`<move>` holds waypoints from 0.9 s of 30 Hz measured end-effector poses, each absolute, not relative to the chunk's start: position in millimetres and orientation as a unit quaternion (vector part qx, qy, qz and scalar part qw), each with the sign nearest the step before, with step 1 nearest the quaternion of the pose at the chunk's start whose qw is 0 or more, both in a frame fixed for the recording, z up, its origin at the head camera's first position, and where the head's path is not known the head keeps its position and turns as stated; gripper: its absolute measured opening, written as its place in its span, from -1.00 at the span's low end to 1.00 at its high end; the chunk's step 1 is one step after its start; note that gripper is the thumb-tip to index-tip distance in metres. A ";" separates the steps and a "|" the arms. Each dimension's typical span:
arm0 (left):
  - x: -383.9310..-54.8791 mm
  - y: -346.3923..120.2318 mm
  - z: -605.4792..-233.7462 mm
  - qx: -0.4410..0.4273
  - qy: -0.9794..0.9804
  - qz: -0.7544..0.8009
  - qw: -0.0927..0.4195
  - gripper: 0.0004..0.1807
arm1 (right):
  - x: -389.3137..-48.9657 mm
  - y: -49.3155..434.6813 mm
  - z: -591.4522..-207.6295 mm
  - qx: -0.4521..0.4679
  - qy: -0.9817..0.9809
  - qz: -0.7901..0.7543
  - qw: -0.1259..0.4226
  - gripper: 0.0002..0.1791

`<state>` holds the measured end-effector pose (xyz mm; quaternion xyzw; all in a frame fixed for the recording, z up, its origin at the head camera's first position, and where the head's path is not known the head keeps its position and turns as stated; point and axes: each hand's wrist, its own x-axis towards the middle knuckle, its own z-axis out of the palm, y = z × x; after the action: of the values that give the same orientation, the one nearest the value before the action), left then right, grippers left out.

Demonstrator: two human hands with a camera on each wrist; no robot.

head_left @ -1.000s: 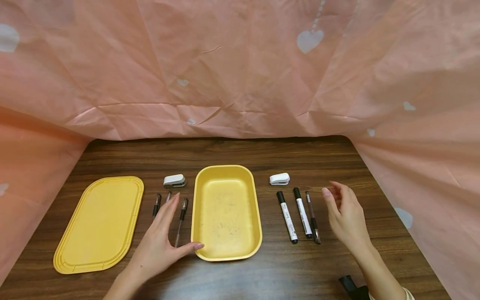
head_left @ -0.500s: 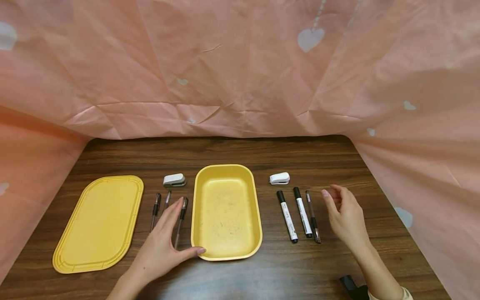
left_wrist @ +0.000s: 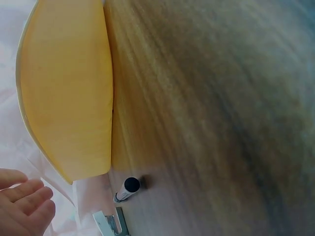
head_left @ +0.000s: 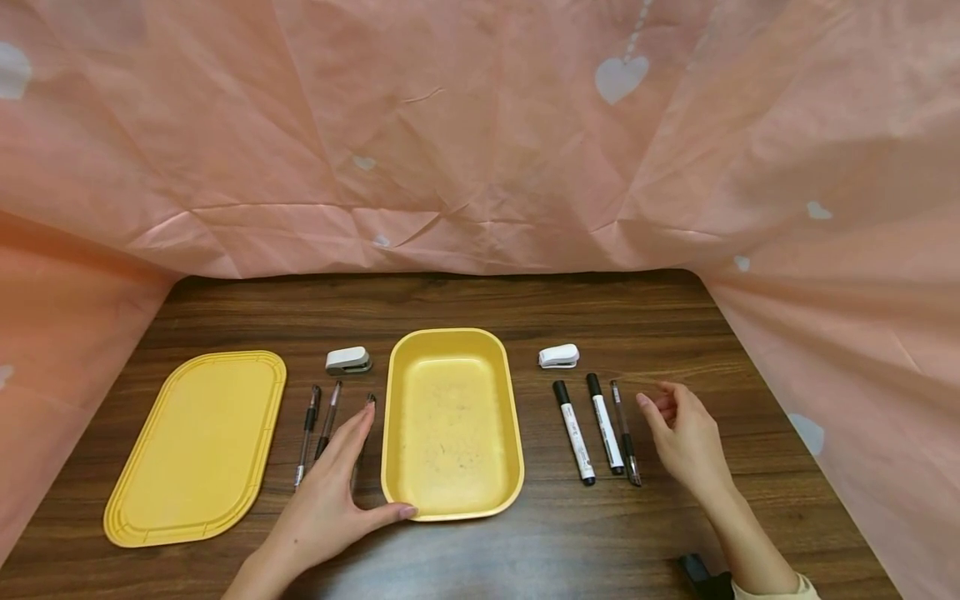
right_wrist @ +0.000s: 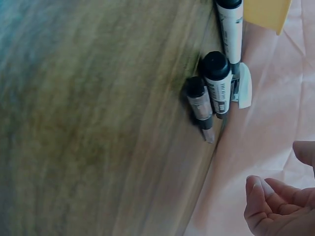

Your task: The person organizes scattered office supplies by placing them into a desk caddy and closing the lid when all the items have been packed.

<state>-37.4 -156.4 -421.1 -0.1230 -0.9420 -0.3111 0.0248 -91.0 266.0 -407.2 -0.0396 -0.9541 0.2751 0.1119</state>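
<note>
An open yellow box [head_left: 453,425] stands mid-table in the head view. My left hand [head_left: 322,504] is at its near left corner, fingers spread straight and thumb tip over the rim; whether the thumb touches it I cannot tell. Three pens lie beside that hand: a left pen [head_left: 308,433], a middle pen [head_left: 328,419] and one partly hidden behind the fingers [head_left: 351,437]. My right hand [head_left: 692,442], loosely curled with nothing held, hovers right of a gel pen [head_left: 625,437]. Beside that pen lie two white markers with black caps, one nearer [head_left: 606,425] and one farther left [head_left: 575,437].
A flat yellow lid [head_left: 197,446] lies on the left of the dark wood table [head_left: 480,558]. Behind the pens sits a small grey-white stapler [head_left: 348,360], and a white stapler [head_left: 558,357] is behind the markers. Pink cloth [head_left: 465,167] surrounds the table.
My left hand has shifted slightly right and nearer me, uncovering more of the left pens. The right hand has drifted a little nearer me and left. The objects stay in place.
</note>
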 end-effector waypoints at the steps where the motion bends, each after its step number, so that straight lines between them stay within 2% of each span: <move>1: -37.4 -156.4 -421.6 -0.123 -0.942 -0.311 0.025 0.32 | -91.1 266.4 -408.4 -0.039 -0.955 0.274 0.110 -0.46; 6: -36.5 -155.8 -424.0 -0.119 -0.944 -0.306 0.024 0.33 | -91.7 267.8 -415.0 -0.032 -0.959 0.265 0.099 -0.50; 27: -34.1 -153.1 -431.9 -0.128 -0.945 -0.300 0.018 0.32 | -90.2 266.8 -429.6 -0.024 -0.971 0.236 -0.012 -0.60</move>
<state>-34.1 -153.1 -431.9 -0.1285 -0.9450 -0.3002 0.0182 -90.2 266.8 -429.6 -0.0240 -0.9715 0.2355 -0.0120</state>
